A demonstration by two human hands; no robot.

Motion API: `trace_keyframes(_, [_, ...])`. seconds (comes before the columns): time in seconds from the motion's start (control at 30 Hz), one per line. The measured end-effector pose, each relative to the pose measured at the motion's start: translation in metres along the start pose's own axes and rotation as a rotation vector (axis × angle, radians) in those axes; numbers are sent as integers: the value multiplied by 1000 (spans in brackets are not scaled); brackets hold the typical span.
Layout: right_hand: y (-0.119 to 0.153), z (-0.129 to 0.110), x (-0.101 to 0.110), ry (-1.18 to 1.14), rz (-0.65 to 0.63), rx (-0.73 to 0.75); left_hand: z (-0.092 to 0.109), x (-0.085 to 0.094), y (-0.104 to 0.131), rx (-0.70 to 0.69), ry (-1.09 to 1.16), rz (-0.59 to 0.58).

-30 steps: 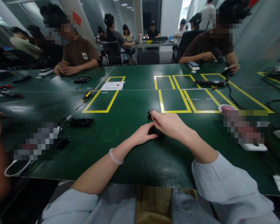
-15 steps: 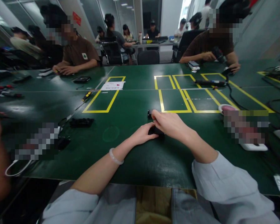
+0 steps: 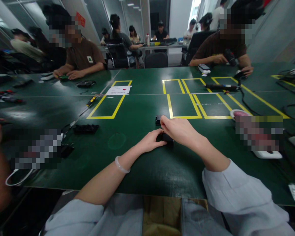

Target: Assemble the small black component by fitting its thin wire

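Note:
A small black block-like part (image 3: 167, 139) rests on the green table (image 3: 147, 170) in front of me. My left hand (image 3: 151, 141) grips it from the left, thumb along its near side and fingers behind. Above it is my right hand (image 3: 179, 128), its fingers curled into a pinch that faces left. Whatever lies inside that pinch is hidden. Just beyond the right fingertips shows a black piece (image 3: 158, 120); I cannot tell whether it joins the block.
Left of my hands lie a black slotted part (image 3: 86, 128) and a yellow-black screwdriver (image 3: 90, 102). A white-edged device (image 3: 267, 154) lies at right. Yellow tape (image 3: 186, 117) marks rectangles ahead, near a paper sheet (image 3: 119, 90). Co-workers sit opposite; one holds a power drill (image 3: 230, 57).
My hands stay almost still, with only a very slight shift of the right fingers. Across the table, the left co-worker's hands have moved a little and a green piece now shows in them.

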State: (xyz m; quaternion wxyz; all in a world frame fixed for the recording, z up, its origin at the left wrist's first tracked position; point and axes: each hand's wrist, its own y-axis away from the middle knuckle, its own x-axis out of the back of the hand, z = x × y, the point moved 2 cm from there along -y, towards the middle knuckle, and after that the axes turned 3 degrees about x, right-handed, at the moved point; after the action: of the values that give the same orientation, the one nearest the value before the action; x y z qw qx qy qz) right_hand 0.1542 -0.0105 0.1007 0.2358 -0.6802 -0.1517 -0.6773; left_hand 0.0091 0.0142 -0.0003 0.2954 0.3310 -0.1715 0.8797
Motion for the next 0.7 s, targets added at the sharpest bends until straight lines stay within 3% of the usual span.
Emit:
trace_keyframes(0.2, [2, 0, 0, -26, 50, 18, 0, 1, 0, 11, 0, -1])
trace_keyframes(0.7, [3, 0, 3, -24, 28, 10, 1, 5, 2, -3, -14, -8])
